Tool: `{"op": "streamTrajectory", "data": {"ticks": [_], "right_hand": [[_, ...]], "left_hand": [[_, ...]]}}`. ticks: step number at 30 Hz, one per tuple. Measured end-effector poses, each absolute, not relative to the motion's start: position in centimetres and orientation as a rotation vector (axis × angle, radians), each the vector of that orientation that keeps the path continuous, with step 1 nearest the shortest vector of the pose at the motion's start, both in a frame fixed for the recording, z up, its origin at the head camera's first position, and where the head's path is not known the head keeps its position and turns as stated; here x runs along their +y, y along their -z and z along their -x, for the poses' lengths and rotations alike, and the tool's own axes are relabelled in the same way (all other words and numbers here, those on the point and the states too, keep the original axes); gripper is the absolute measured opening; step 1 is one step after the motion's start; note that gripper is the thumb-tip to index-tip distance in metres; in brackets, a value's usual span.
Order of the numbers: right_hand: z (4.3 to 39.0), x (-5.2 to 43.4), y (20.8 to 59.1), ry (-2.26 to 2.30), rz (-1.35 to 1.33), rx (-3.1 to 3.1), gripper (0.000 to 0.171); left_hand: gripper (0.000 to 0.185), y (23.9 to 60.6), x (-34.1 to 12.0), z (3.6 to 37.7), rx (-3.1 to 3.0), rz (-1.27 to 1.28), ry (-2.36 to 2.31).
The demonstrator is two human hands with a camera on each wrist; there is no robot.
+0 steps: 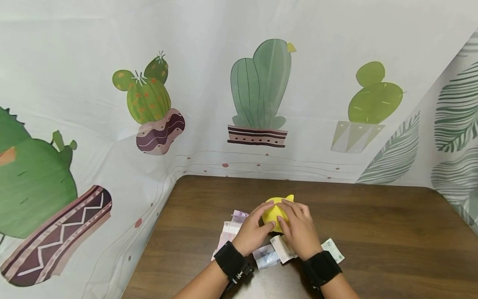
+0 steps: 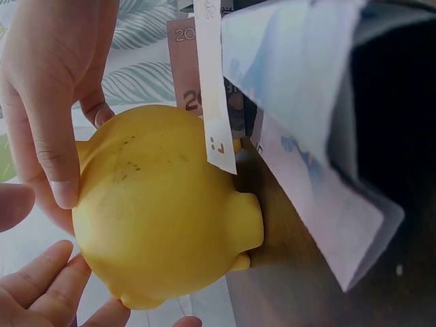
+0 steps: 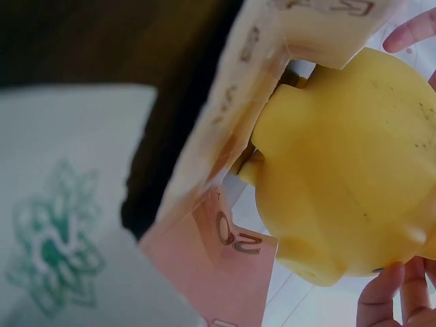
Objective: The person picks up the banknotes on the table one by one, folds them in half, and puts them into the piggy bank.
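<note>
Both forearms reach forward side by side, each with a black band at the wrist. The left hand (image 1: pixel 253 231) and the right hand (image 1: pixel 298 228) are close together, palms down, their fingers curved and spread, fingertips nearly meeting.

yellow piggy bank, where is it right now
In the head view the yellow piggy bank sits near the middle of the wooden table, held between the left hand and right hand, with banknotes around it.
</note>
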State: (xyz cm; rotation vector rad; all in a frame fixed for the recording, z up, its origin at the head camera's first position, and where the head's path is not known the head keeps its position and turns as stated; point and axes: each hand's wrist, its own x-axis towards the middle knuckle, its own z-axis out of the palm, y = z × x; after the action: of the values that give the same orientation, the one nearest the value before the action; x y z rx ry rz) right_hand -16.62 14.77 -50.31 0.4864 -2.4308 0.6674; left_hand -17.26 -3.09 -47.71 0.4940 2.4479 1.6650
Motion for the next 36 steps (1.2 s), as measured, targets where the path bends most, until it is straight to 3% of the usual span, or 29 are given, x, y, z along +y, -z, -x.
{"op": "streamTrajectory", "data": {"ticks": [22,30,36], "right_hand": [[17.0,15.0,50.6,-0.770,-0.478,-2.397,0.040],[16.7,15.6,49.8,-0.897,-0.455,-2.421,0.047],[16.0,17.2,48.8,-1.033,-0.449,-2.435,0.041]], "left_hand": [[0.051,47.6,-3.1,17.4,2.440,-0.487,-1.668],[0.051,47.8,-3.2,17.4,2.445,-0.486,-1.671],[0.051,47.7,-3.1,17.4,2.429,-0.487,-1.687]]}}
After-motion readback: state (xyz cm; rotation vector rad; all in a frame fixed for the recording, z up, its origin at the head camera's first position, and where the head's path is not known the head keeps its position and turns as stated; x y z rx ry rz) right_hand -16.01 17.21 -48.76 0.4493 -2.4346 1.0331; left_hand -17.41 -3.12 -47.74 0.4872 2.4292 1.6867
